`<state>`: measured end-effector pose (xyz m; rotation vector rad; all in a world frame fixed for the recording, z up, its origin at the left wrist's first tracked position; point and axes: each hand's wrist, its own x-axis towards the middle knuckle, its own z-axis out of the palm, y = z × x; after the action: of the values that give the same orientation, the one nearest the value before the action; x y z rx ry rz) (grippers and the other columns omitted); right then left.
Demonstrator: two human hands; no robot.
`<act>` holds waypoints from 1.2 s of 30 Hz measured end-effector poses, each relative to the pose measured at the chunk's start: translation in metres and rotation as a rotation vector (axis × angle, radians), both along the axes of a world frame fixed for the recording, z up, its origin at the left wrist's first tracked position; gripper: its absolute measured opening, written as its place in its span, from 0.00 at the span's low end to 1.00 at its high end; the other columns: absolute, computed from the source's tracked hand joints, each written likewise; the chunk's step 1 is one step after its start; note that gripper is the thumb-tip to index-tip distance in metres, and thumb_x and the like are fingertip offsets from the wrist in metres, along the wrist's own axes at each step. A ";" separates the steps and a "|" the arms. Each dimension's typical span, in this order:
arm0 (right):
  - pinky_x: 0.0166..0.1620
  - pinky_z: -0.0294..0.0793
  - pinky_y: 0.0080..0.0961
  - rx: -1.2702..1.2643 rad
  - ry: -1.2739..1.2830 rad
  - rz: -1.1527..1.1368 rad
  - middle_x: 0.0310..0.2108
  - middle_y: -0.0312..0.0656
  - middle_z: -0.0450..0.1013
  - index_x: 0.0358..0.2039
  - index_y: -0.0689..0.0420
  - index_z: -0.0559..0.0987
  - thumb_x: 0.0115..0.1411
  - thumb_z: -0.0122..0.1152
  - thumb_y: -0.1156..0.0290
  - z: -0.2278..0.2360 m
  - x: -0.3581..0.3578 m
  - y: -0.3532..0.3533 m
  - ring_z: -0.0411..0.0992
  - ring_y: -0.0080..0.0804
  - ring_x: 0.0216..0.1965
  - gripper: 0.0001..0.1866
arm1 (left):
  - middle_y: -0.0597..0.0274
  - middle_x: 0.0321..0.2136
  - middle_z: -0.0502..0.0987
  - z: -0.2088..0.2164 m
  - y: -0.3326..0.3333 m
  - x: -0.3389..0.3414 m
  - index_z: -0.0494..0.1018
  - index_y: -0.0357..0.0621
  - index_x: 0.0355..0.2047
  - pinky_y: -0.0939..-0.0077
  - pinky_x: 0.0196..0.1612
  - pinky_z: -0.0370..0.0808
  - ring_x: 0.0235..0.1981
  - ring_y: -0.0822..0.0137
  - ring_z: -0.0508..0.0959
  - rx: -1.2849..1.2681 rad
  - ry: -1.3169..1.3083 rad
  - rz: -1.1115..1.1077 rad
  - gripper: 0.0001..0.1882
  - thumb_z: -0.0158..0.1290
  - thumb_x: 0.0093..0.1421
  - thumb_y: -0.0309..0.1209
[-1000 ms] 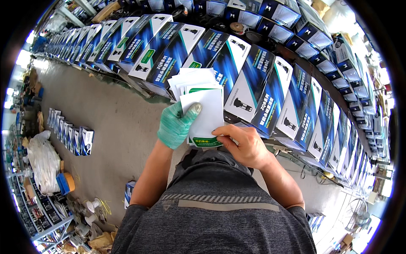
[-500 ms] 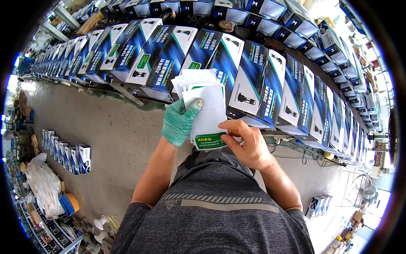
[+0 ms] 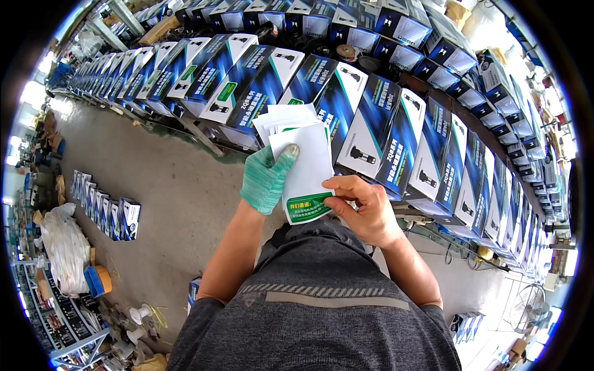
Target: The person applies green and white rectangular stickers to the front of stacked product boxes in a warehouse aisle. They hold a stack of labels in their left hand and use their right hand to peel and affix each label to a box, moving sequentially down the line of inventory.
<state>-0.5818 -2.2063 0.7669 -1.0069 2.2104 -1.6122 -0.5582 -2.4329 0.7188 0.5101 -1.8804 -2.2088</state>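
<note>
My left hand (image 3: 265, 184), in a green glove with the thumb on top, is closed on a fanned stack of white paper sheets (image 3: 309, 162). At the stack's near end lies a green label (image 3: 306, 209) with pale print. Bare, my right hand (image 3: 370, 215) pinches the right edge of this label between thumb and forefinger. Whether the label is lifting off the sheet cannot be made out. Just beyond the sheets stands a row of blue, black and white cartons (image 3: 253, 99); a few bear a similar green label (image 3: 227, 92) on top.
The carton row rests on a raised line and curves off to both sides. More cartons (image 3: 402, 31) stand in a row behind it. On the floor to the left are small cartons (image 3: 129, 219), a plastic-wrapped bundle (image 3: 65, 247) and an orange-and-blue box (image 3: 99, 281). A fan (image 3: 529, 308) stands at the right.
The cartons have shifted slightly right and down in view. Both hands keep their hold on the sheets and label, and the near end of the stack sits a little lower.
</note>
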 end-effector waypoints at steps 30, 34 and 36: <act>0.66 0.69 0.52 -0.124 0.457 0.215 0.43 0.38 0.77 0.40 0.52 0.83 0.48 0.71 0.86 0.013 -0.030 0.051 0.75 0.44 0.57 0.18 | 0.62 0.32 0.85 -0.031 0.043 -0.019 0.84 0.34 0.47 0.76 0.36 0.79 0.31 0.75 0.80 -0.083 -0.058 0.181 0.23 0.66 0.65 0.45; 0.53 0.82 0.38 -0.363 0.306 0.122 0.44 0.41 0.79 0.41 0.55 0.82 0.60 0.68 0.82 -0.004 -0.060 0.056 0.81 0.36 0.47 0.11 | 0.61 0.34 0.85 -0.079 0.008 0.006 0.84 0.35 0.47 0.71 0.36 0.78 0.32 0.73 0.80 -0.410 -0.141 0.403 0.22 0.65 0.66 0.44; 0.44 0.82 0.26 -0.185 -0.018 0.004 0.40 0.42 0.81 0.43 0.58 0.82 0.65 0.67 0.77 -0.004 -0.101 0.061 0.80 0.28 0.43 0.07 | 0.61 0.38 0.85 -0.088 -0.006 0.024 0.82 0.35 0.52 0.71 0.39 0.79 0.36 0.73 0.79 -0.312 -0.134 0.457 0.25 0.66 0.65 0.45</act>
<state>-0.6824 -2.1458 0.7632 -1.0376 2.0754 -1.8438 -0.5343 -2.4389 0.6305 0.9349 -1.8886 -1.5955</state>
